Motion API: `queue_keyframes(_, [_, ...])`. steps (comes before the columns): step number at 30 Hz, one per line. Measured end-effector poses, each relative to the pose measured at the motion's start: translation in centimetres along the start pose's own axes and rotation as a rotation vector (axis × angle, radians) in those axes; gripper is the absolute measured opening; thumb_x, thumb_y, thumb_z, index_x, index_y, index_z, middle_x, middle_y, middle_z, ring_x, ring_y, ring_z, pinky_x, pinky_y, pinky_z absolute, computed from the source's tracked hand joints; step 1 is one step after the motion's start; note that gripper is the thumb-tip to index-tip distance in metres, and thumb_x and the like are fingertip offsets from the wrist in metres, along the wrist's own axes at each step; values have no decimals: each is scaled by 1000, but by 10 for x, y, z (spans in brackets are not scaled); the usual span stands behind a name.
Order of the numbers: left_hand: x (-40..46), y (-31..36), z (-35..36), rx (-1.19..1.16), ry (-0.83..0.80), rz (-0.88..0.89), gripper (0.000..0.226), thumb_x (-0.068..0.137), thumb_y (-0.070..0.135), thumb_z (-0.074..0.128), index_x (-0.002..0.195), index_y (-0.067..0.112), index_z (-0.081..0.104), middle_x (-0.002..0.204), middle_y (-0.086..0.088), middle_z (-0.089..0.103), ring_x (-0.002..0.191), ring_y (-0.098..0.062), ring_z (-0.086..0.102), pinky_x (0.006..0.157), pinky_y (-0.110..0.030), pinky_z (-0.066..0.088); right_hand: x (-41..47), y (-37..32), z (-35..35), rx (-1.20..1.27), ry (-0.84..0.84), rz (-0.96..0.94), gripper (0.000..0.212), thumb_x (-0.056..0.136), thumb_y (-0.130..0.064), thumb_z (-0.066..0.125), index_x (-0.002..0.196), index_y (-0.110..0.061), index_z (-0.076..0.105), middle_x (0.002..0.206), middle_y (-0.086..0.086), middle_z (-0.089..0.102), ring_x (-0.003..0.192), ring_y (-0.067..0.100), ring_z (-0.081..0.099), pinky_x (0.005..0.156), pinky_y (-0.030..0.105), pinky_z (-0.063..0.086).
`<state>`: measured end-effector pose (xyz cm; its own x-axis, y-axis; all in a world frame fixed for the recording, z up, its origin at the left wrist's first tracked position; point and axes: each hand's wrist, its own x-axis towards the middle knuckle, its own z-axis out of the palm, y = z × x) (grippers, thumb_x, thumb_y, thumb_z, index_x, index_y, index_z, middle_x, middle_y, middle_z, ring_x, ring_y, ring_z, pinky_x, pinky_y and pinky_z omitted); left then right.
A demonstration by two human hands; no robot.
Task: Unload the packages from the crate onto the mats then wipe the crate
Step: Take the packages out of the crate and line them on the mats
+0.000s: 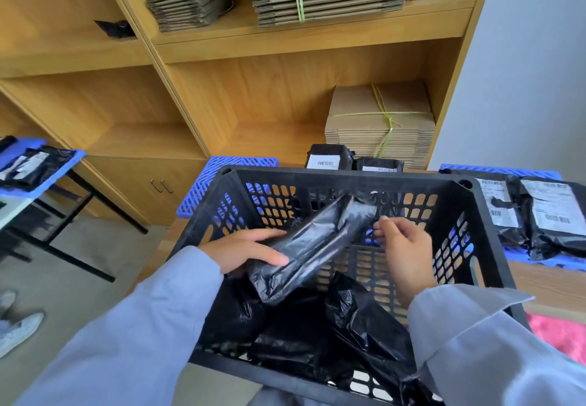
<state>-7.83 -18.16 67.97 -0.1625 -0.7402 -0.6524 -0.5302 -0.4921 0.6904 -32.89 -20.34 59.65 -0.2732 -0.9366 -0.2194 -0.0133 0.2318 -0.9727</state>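
A black plastic crate (485,225) with lattice walls stands in front of me on a wooden table. My left hand (244,248) grips a long black plastic package (314,244), lifted and tilted inside the crate. My right hand (402,247) hovers at the package's upper right end, fingers loosely curled, holding nothing that I can see. More black packages (358,332) lie at the crate's bottom near me. Blue lattice mats lie beyond the crate (228,164) and at the right (520,172); labelled packages (551,212) rest on the right one, and two (329,158) behind the crate.
A wooden shelf unit stands behind, with tied bundles of flat cardboard (383,126). A side table at left (38,168) carries a blue mat with packages. A pink cloth (558,332) lies at the right beside the crate. Someone's shoe (19,329) shows on the floor at left.
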Motion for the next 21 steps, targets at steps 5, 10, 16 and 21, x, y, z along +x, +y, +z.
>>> queue_keyframes(5, [-8,-15,16,-730,67,49,7,70,24,77,77,24,80,89,-5,75,92,-31,66,99,-63,40,4,-6,-4,272,-2,201,26,98,-28,58,87,-6,68,85,11,66,82,25,62,79,36,54])
queue_keyframes(10, [8,-23,33,-1133,-189,28,68,42,34,88,105,13,75,122,-17,66,112,-42,59,103,-72,24,-14,-18,3,351,-375,340,42,93,-53,55,110,-17,69,106,6,73,86,24,72,85,44,51])
queue_keyframes(16, [11,-13,59,-1224,-197,-22,71,63,47,61,122,8,65,128,-25,60,123,-51,47,102,-75,20,-22,-32,-7,626,-618,380,38,96,-40,46,108,-22,77,121,7,71,104,25,71,98,52,46])
queue_keyframes(21, [22,-16,54,-1114,-187,56,64,77,40,54,131,7,57,129,-26,58,119,-52,51,99,-74,30,-16,-32,-12,571,-532,352,34,96,-35,50,99,-22,80,114,6,74,96,24,73,95,49,47])
